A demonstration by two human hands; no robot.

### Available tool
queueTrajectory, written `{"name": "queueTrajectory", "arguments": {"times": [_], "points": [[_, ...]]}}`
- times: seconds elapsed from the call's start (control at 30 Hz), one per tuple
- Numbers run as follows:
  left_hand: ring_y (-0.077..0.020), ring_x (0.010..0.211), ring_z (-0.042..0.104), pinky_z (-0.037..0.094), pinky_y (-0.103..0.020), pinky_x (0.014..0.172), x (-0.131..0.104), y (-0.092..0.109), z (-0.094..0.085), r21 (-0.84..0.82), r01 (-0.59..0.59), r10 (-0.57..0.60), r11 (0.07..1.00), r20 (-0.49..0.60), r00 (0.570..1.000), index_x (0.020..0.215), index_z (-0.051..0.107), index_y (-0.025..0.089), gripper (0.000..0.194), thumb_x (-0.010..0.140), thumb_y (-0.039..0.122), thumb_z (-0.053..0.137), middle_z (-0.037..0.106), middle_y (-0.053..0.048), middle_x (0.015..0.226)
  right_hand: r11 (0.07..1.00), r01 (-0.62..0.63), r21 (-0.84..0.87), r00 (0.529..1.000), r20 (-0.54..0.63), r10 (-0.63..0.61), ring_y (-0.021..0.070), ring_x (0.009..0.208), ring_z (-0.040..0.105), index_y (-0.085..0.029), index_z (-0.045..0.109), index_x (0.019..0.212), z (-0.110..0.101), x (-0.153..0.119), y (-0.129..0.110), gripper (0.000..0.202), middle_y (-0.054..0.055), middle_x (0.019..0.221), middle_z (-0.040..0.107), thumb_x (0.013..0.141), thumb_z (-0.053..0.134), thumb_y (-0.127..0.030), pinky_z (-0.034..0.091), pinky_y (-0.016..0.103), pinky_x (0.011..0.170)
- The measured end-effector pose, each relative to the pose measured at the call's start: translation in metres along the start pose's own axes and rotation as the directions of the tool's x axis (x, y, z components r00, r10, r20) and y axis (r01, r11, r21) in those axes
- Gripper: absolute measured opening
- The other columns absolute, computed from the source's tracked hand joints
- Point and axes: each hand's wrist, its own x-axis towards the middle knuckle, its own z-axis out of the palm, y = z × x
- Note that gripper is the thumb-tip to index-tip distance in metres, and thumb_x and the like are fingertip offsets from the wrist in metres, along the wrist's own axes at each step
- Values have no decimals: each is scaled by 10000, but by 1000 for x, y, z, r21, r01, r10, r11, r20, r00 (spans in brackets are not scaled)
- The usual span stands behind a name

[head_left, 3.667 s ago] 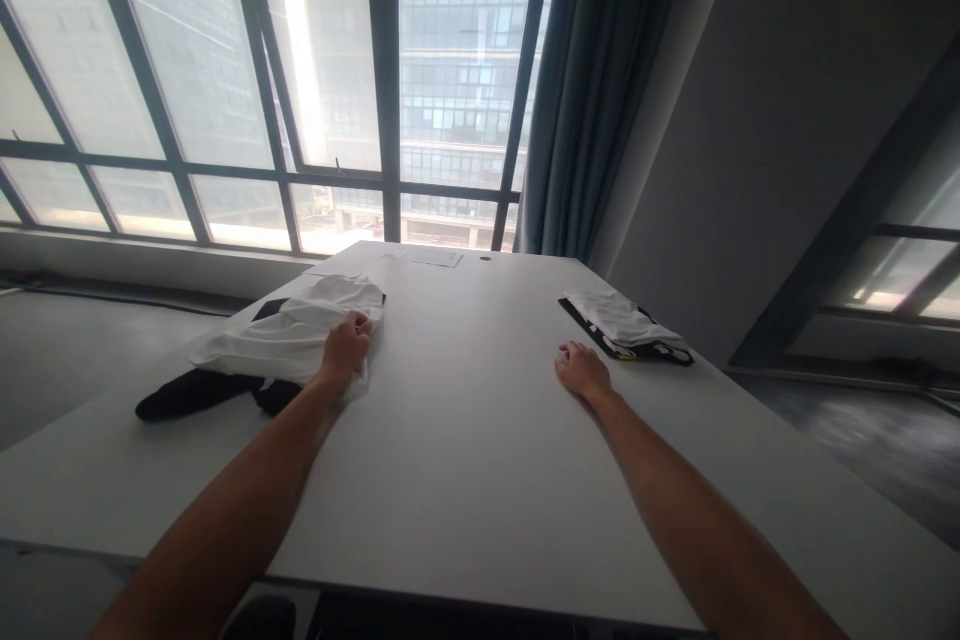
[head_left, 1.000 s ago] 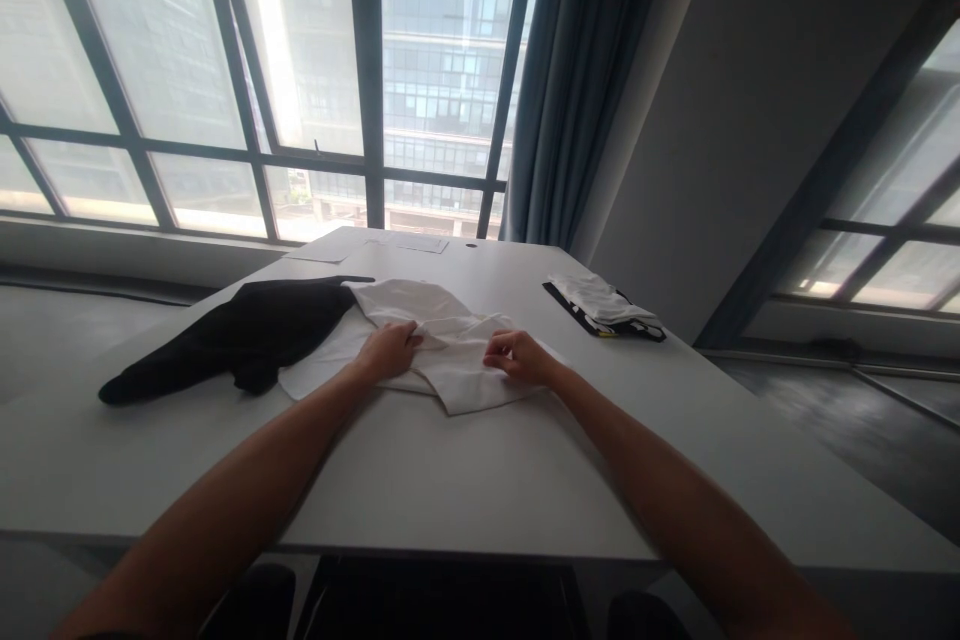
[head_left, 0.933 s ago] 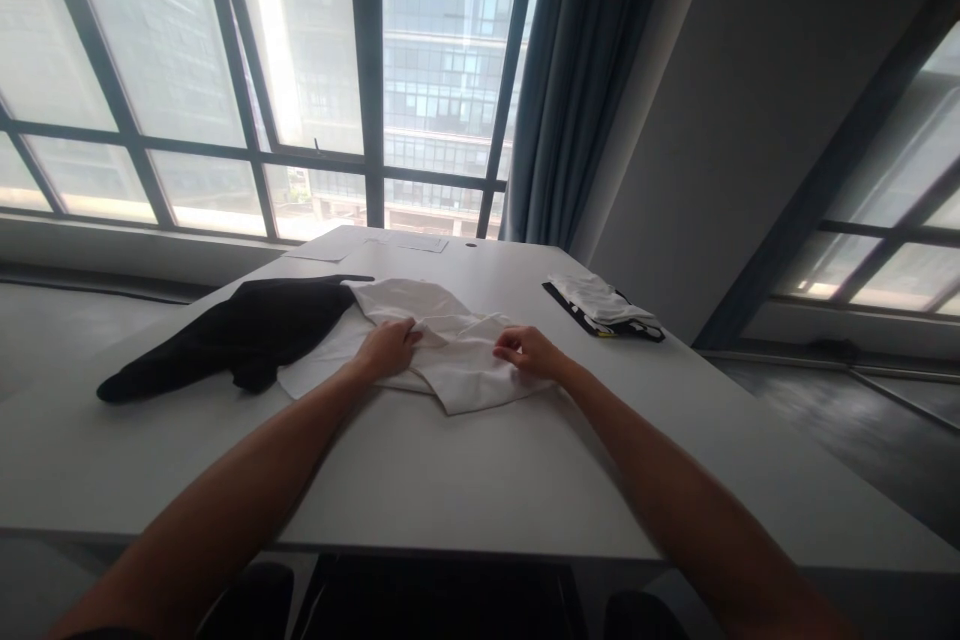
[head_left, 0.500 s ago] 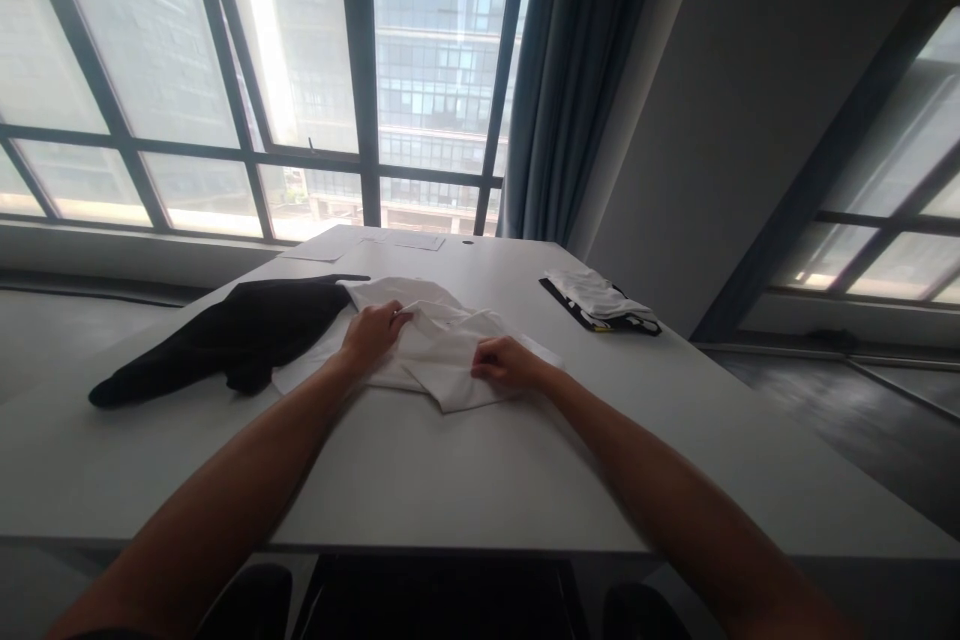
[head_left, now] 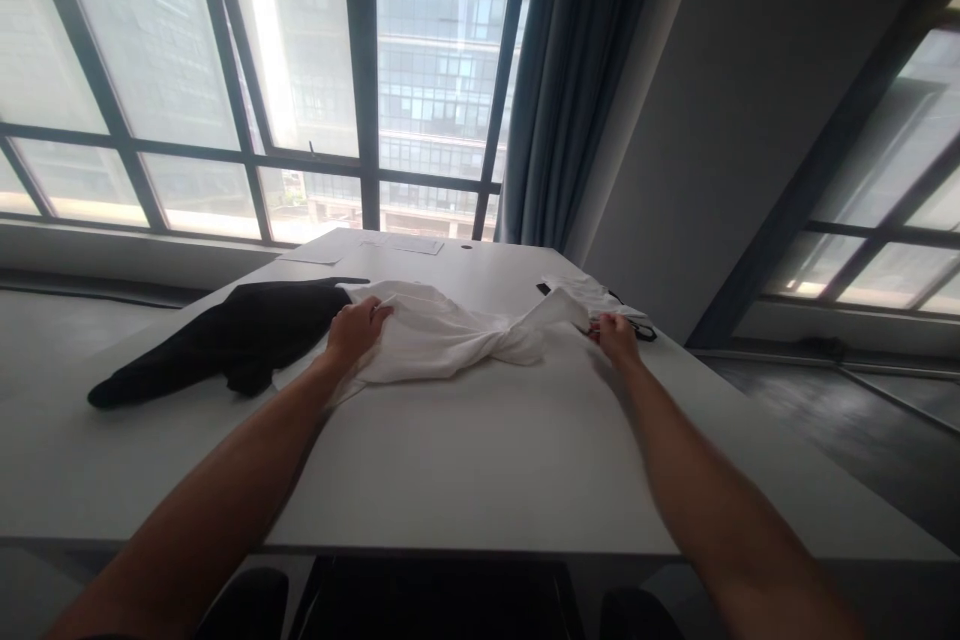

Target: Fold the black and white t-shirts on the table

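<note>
Fingers [head_left: 381,309] of left hand [head_left: 355,329] and right hand [head_left: 617,336] clamped on white garment [head_left: 439,335]; black cloth [head_left: 244,335] on table [head_left: 465,470].

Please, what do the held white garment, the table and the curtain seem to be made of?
Garment: soft, matte fabric, perhaps cotton; it creases and twists.
Table: smooth board, perhaps laminate; faint sheen, flat top.
Curtain: matte cloth, probably; it hangs in folds.

Folded clothes [head_left: 575,284] partly hidden behind the white cloth [head_left: 442,332] and right grip [head_left: 618,334], far papers [head_left: 418,246] too small to read, forearms [head_left: 217,480] cut off by the bottom edge, curtain [head_left: 581,70] and window [head_left: 442,60] by the top.
</note>
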Motion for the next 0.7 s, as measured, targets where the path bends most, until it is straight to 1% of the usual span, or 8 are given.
{"name": "queueTrajectory", "arguments": {"times": [0.1, 0.17, 0.23, 0.33, 0.47, 0.57, 0.63, 0.7], "points": [[-254, 853, 682, 423, -277, 707, -1, 2, 0, -13, -63, 63, 998, -47, 997, 953, 669, 210, 397, 973, 498, 396, 718, -84, 854, 993, 14, -115, 998, 59, -8, 179, 671, 639, -149, 629, 993, 11, -7, -3, 397, 100, 907, 695, 879, 446, -482, 496, 323, 742], [-242, 858, 676, 433, -279, 736, -4, 7, -1, -21, -124, 122, 992, -76, 990, 946, 663, 204, 377, 973, 479, 407, 705, -87, 868, 974, 137, -183, 979, 172, -106, 201, 806, 659, -140, 658, 1049, 25, -18, -16, 448, 123, 1005, 701, 873, 486, -514, 481, 320, 816], [-233, 855, 674, 444, -286, 751, -7, 15, -3, -47, -176, 174, 983, -51, 983, 981, 655, 200, 361, 979, 458, 402, 698, -90, 869, 928, 270, -256, 929, 323, -181, 213, 912, 647, -140, 666, 1113, 39, -31, -31, 506, 132, 1099, 687, 850, 539, -554, 469, 307, 841], [-245, 852, 676, 465, -313, 736, -14, 27, -6, -108, -201, 213, 974, 114, 970, 1079, 641, 197, 328, 968, 419, 426, 703, -104, 892, 845, 415, -338, 828, 525, -197, 204, 899, 633, -167, 714, 1037, 52, -48, -46, 445, 108, 1068, 696, 798, 628, -532, 453, 274, 805], [-261, 824, 675, 484, -319, 691, -20, 33, -5, -198, -209, 274, 958, 409, 870, 1018, 690, 197, 304, 833, 427, 618, 720, -104, 907, 792, 505, -345, 754, 623, -209, 147, 641, 561, -160, 703, 740, 55, -59, -56, 404, 29, 675, 650, 852, 526, -505, 384, 237, 622], [-226, 734, 658, 468, -285, 643, -15, 28, -7, -238, -210, 297, 948, 429, 853, 960, 709, 204, 303, 827, 455, 606, 718, -75, 813, 765, 542, -347, 783, 538, -311, 138, 566, 491, -159, 632, 611, 40, -53, -66, 504, 13, 544, 563, 870, 458, -554, 330, 246, 566], [-219, 728, 644, 446, -275, 639, -7, 19, -15, -205, -189, 251, 960, 342, 905, 953, 706, 199, 327, 858, 475, 558, 709, -76, 785, 749, 525, -403, 845, 353, -402, 151, 573, 497, -161, 630, 623, 20, -42, -73, 521, 31, 557, 577, 868, 450, -584, 331, 257, 577], [-211, 750, 628, 427, -268, 660, 3, 7, -30, -146, -124, 147, 981, 155, 977, 943, 698, 192, 357, 892, 493, 514, 703, -76, 792, 738, 465, -488, 868, 89, -488, 173, 601, 522, -154, 656, 695, -6, -27, -74, 519, 62, 611, 614, 885, 428, -580, 343, 272, 605]]}}
